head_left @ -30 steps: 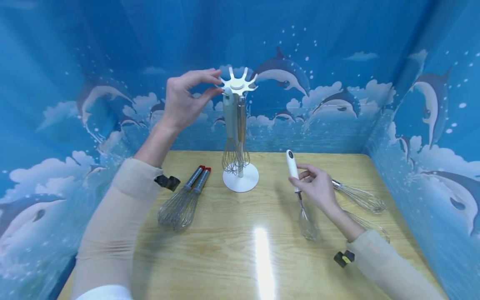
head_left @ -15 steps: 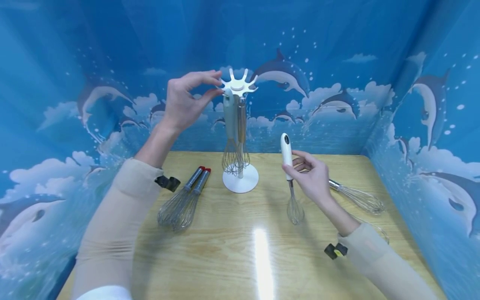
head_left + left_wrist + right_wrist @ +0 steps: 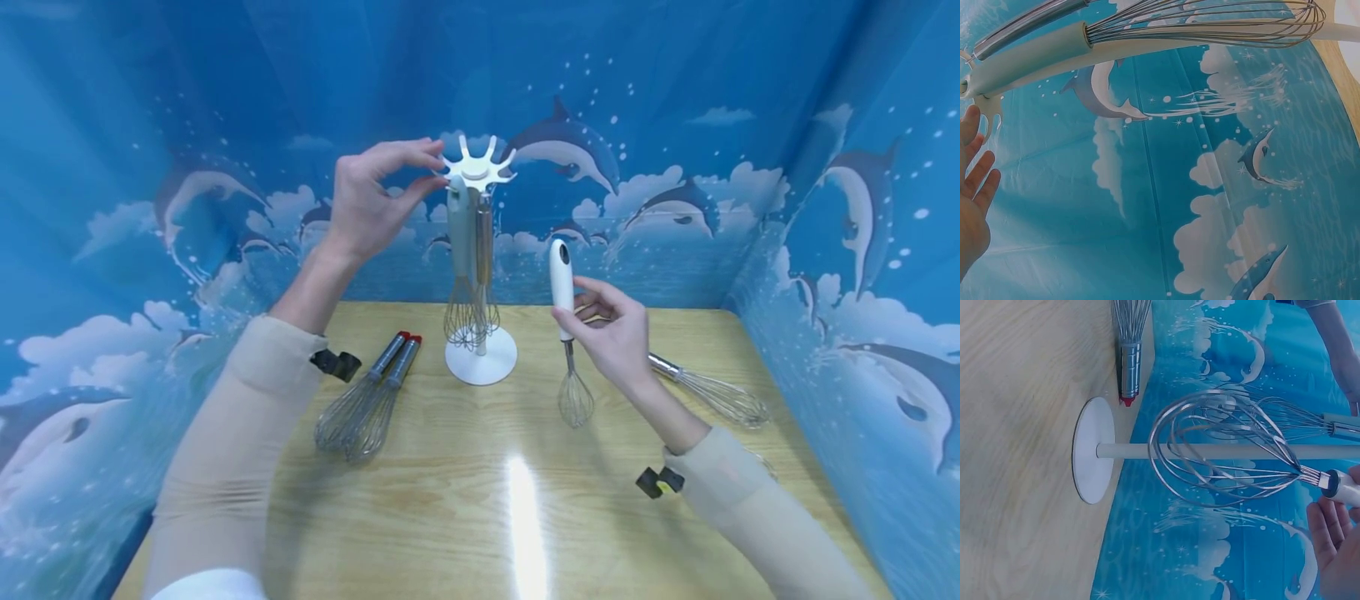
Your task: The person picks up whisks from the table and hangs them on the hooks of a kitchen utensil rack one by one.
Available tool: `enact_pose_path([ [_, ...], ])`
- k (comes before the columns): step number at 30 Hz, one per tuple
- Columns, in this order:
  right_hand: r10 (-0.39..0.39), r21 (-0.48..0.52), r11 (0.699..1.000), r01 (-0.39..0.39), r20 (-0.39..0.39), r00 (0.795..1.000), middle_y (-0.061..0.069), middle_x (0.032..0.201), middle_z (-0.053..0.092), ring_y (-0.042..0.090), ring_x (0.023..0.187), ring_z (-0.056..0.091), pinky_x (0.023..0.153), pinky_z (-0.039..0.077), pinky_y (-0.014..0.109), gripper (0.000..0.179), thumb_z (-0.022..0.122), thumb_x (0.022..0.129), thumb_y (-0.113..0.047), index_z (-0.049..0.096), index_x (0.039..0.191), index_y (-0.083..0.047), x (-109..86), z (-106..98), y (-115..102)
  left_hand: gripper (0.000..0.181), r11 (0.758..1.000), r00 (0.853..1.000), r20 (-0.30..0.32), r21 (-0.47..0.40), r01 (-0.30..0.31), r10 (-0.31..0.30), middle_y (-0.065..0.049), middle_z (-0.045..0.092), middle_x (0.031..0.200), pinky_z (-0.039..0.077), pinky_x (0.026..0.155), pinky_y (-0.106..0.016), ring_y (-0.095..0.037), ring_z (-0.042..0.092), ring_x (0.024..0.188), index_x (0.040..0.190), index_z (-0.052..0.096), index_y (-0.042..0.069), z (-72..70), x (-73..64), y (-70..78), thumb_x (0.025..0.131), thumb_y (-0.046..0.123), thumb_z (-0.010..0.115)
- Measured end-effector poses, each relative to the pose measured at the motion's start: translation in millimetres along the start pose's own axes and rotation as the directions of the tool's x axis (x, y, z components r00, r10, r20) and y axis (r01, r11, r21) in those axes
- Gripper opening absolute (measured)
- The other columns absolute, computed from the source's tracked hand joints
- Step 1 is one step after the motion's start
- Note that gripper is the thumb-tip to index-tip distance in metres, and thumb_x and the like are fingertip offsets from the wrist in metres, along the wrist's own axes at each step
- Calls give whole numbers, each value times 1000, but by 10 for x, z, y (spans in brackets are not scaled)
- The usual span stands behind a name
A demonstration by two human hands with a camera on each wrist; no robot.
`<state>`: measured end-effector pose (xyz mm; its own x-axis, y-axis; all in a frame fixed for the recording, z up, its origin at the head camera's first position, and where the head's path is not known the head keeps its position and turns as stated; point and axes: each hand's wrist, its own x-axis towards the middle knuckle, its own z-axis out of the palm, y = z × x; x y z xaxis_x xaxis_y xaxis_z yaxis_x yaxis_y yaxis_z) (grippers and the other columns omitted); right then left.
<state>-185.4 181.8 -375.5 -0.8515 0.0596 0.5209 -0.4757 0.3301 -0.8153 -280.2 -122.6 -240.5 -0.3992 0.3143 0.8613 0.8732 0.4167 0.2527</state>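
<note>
A white whisk stand (image 3: pixel 476 172) with several prongs rises from a round base. My left hand (image 3: pixel 367 196) pinches a prong at its left with thumb and fingertips; other fingers (image 3: pixel 985 194) spread in the left wrist view. From the stand hang a whisk with a pale green handle (image 3: pixel 458 237) and a metal-handled whisk (image 3: pixel 485 254). My right hand (image 3: pixel 613 333) grips a white-handled whisk (image 3: pixel 561 275) by its lower handle, upright and above the table, right of the stand. Its wire loops (image 3: pixel 1222 450) overlap the stand's pole in the right wrist view.
Two whisks with red-tipped handles (image 3: pixel 390 375) lie side by side left of the stand on the wooden table (image 3: pixel 420 517). Another metal whisk (image 3: pixel 716 392) lies at the right, and a further one is mostly hidden behind the right forearm. Dolphin-print curtains (image 3: pixel 675 100) enclose the table.
My right hand has lifted the white-handled whisk up and leftward, toward the stand, and the whisk's wires have swung more upright. The left hand stays at the prong.
</note>
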Motion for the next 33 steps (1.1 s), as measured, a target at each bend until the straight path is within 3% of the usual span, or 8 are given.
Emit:
enact_pose_path([
  [8, -78, 22, 997, 78, 5, 997, -4, 89, 74, -1, 71, 70, 64, 63, 19, 42, 83, 87, 0, 73, 128, 0, 164, 77, -169, 15, 1000, 1000, 0, -8, 10, -10, -18, 79, 119, 58, 113, -33, -33, 74, 121, 104, 80, -1, 2, 2, 6, 93, 10, 79],
  [15, -130, 27, 991, 130, 3, 991, 13, 91, 75, -4, 70, 69, 63, 63, 18, 43, 83, 86, 0, 73, 128, 1, 319, 121, -306, 15, 1000, 1000, 0, -10, 18, -18, -17, 79, 119, 57, 113, -33, -35, 74, 121, 104, 80, -1, -4, 12, 18, 93, 10, 80],
  [26, -210, 48, 977, 210, 12, 978, -15, 91, 71, -5, 71, 70, 63, 63, 18, 43, 83, 87, 2, 72, 128, 3, 560, 120, -433, 15, 1000, 1000, 4, -1, 25, -25, -17, 79, 120, 58, 113, -33, -30, 74, 122, 104, 80, 0, 1, 9, 21, 93, 10, 80],
  [33, -244, 47, 969, 243, 36, 969, 16, 95, 76, -6, 73, 69, 64, 63, 18, 42, 83, 88, -1, 72, 129, 2, 689, 144, -505, 15, 1000, 1000, -4, 14, 9, -9, -16, 79, 122, 59, 110, -33, -30, 75, 121, 104, 80, 0, 9, 9, 24, 94, 11, 79],
])
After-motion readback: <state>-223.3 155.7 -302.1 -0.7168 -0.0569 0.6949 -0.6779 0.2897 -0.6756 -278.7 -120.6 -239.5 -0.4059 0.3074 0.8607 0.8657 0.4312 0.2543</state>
